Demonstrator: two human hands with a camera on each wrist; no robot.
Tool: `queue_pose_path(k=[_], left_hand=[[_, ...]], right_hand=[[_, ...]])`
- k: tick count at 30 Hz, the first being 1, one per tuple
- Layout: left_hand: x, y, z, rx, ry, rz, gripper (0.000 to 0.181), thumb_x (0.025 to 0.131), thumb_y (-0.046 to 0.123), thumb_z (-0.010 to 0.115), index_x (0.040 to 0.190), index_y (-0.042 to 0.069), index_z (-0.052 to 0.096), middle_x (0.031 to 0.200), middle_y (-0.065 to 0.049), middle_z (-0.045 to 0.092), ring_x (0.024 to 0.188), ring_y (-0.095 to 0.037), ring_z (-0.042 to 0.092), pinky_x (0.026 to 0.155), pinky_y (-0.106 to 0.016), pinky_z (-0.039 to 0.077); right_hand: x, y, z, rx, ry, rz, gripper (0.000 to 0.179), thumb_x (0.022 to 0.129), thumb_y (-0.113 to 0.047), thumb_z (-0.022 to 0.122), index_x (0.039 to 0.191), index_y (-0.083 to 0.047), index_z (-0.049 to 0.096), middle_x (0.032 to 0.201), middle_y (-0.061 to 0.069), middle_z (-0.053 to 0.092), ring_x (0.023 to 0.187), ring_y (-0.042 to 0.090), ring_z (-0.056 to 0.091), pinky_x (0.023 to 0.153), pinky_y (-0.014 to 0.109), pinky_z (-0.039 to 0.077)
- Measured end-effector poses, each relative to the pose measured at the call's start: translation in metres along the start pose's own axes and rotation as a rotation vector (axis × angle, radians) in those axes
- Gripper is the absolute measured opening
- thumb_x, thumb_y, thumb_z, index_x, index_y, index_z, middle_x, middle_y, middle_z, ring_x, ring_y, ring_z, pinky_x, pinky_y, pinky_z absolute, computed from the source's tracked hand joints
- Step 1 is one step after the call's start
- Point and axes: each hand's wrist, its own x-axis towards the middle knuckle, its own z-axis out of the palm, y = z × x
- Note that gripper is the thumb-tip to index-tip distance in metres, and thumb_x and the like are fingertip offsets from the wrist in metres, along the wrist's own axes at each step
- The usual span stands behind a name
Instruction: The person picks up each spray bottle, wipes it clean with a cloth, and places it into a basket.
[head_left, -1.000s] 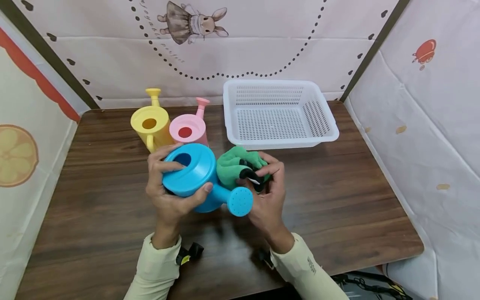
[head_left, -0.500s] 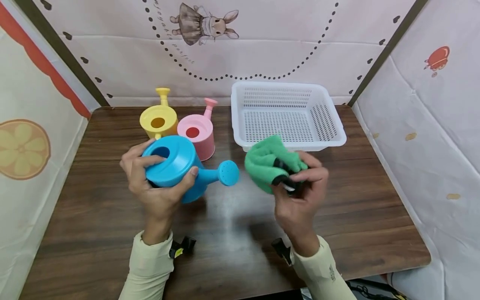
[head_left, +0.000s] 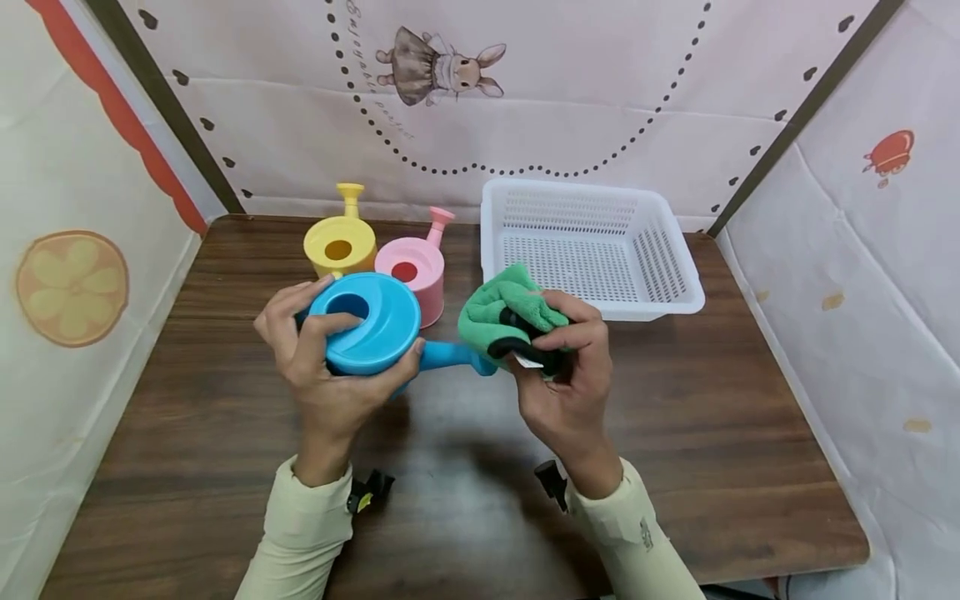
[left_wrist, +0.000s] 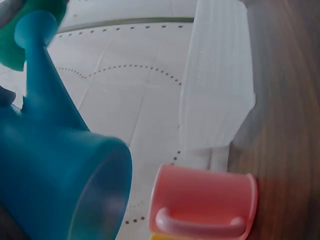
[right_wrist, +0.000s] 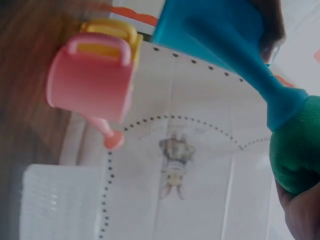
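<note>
My left hand (head_left: 330, 383) grips a blue toy watering can (head_left: 393, 321) above the table, thumb on its near side and a finger at the top opening. Its spout points right. My right hand (head_left: 562, 396) holds a bunched green cloth (head_left: 480, 321) with black trim and a small white tag. The cloth covers part of the spout's sprinkler head in the head view. In the right wrist view, the sprinkler head (right_wrist: 289, 106) presses against the green cloth (right_wrist: 295, 145). From the left wrist, the can's bottom (left_wrist: 102, 195) shows.
A yellow watering can (head_left: 360, 237) and a pink watering can (head_left: 429, 287) stand behind the blue one. To their right, a white perforated basket (head_left: 678, 308) sits at the back of the wooden table (head_left: 712, 442). Printed fabric walls (head_left: 585, 75) enclose the table.
The cloth came off the spout and moved right, then returned left to the sprinkler head. The blue can moved left and its spout swung round. The head view has shifted slightly.
</note>
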Motion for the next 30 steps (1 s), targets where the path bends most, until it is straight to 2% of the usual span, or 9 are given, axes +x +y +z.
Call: queue_pose_path(k=[2,5,7,10,14,18,21,25,30], left_hand=[[0.002,0.001,-0.001,0.012,-0.006,-0.008,0.079,0.08,0.078,0.087,0.102,0.004,0.072,0.144,-0.031,0.063,0.148,-0.022,0.046,0.123,-0.053,0.035],[0.002,0.002,0.0,0.015,-0.017,-0.049,0.081,0.081,0.077,0.088,0.104,0.002,0.071,0.145,-0.03,0.063,0.149,-0.021,0.045,0.122,-0.053,0.037],[0.003,0.001,0.001,0.005,-0.015,-0.083,0.083,0.081,0.077,0.088,0.105,0.0,0.07,0.147,-0.029,0.063,0.149,-0.021,0.044,0.12,-0.053,0.039],[0.002,-0.001,0.004,-0.013,-0.003,-0.109,0.085,0.08,0.077,0.088,0.105,-0.001,0.069,0.146,-0.028,0.063,0.148,-0.024,0.045,0.117,-0.05,0.041],[0.001,-0.004,0.006,-0.021,-0.018,-0.038,0.08,0.08,0.077,0.088,0.101,0.003,0.07,0.144,-0.029,0.063,0.147,-0.03,0.046,0.117,-0.052,0.04],[-0.001,-0.006,0.0,-0.009,-0.071,0.071,0.071,0.083,0.077,0.085,0.096,0.008,0.072,0.143,-0.027,0.064,0.149,-0.036,0.047,0.125,-0.059,0.038],[-0.001,-0.005,-0.006,-0.031,-0.123,0.128,0.067,0.086,0.074,0.084,0.095,0.009,0.071,0.142,-0.026,0.067,0.155,-0.044,0.044,0.13,-0.068,0.033],[0.001,-0.001,-0.013,-0.1,-0.204,0.149,0.063,0.088,0.074,0.084,0.097,0.012,0.073,0.146,-0.022,0.07,0.166,-0.048,0.032,0.133,-0.072,0.027],[0.002,0.003,-0.016,-0.254,-0.312,0.134,0.061,0.087,0.071,0.087,0.102,0.014,0.072,0.155,-0.013,0.069,0.171,-0.047,0.028,0.135,-0.055,0.036]], right_hand=[[-0.004,0.002,-0.002,0.001,-0.004,0.017,0.027,0.102,0.001,0.076,0.099,0.009,0.051,0.128,0.031,0.064,0.129,0.025,0.067,0.113,0.034,0.061],[-0.011,0.0,-0.005,0.012,0.015,0.021,0.025,0.1,0.008,0.073,0.098,0.01,0.049,0.135,0.02,0.066,0.129,0.024,0.066,0.112,0.032,0.06],[-0.015,-0.003,-0.005,0.023,0.039,0.002,0.027,0.098,0.009,0.074,0.097,0.011,0.048,0.137,0.014,0.067,0.129,0.025,0.067,0.113,0.033,0.059],[-0.017,-0.01,-0.002,0.037,0.063,-0.057,0.034,0.098,0.003,0.08,0.094,0.01,0.047,0.134,0.014,0.068,0.127,0.026,0.07,0.113,0.035,0.06],[-0.013,-0.013,0.003,0.042,0.035,-0.089,0.037,0.098,-0.002,0.084,0.094,0.009,0.049,0.132,0.019,0.069,0.128,0.028,0.071,0.113,0.037,0.06],[-0.006,-0.008,0.001,0.047,-0.027,-0.005,0.034,0.103,-0.006,0.08,0.097,0.01,0.051,0.135,0.014,0.069,0.129,0.024,0.069,0.112,0.033,0.061],[-0.002,-0.005,-0.004,0.067,-0.046,0.055,0.038,0.105,-0.01,0.079,0.097,0.012,0.05,0.138,0.008,0.068,0.127,0.021,0.068,0.109,0.029,0.062],[0.004,-0.005,-0.007,0.094,-0.069,0.084,0.042,0.105,-0.014,0.08,0.098,0.013,0.048,0.14,0.004,0.067,0.126,0.021,0.068,0.108,0.028,0.062],[0.012,-0.007,-0.002,0.13,-0.142,0.075,0.042,0.105,-0.015,0.08,0.099,0.012,0.049,0.141,0.004,0.067,0.129,0.021,0.067,0.111,0.03,0.061]])
